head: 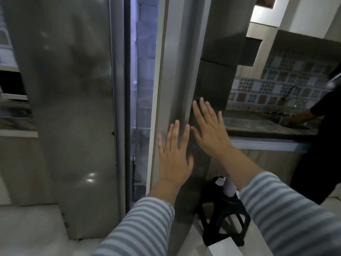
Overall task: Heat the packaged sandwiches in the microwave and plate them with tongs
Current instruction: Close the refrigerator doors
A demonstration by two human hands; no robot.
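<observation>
Steel-grey fridge door [177, 89] is standing slightly ajar, a narrow gap of bluish light showing between it and the other door [73, 108] on the left. Both hands are lying flat against the ajar door's outer face. The left hand [174, 156] is pressing near the door's inner edge with its fingers [176, 130] straight and spread, holding nothing. The right hand [208, 130] is resting just beside it, a little higher and toward the door's right edge, its fingers [203, 109] likewise straight, splayed and gripping nothing. Both forearms are wearing sleeves [287, 215] striped in grey and white.

The packaged sandwiches, the microwave and the tongs are not showing anywhere in the view; what is lying inside the fridge gap is too blurred to tell.

Below the right forearm a black stool [225, 217] is standing on the pale floor. To the right, a dark stone surface [258, 124] is running under a patterned tile wall [280, 78], with a tap [292, 93] rising over a sink at its far end. Another person in dark clothes [319, 145] is standing at that sink, one arm reaching toward it
</observation>
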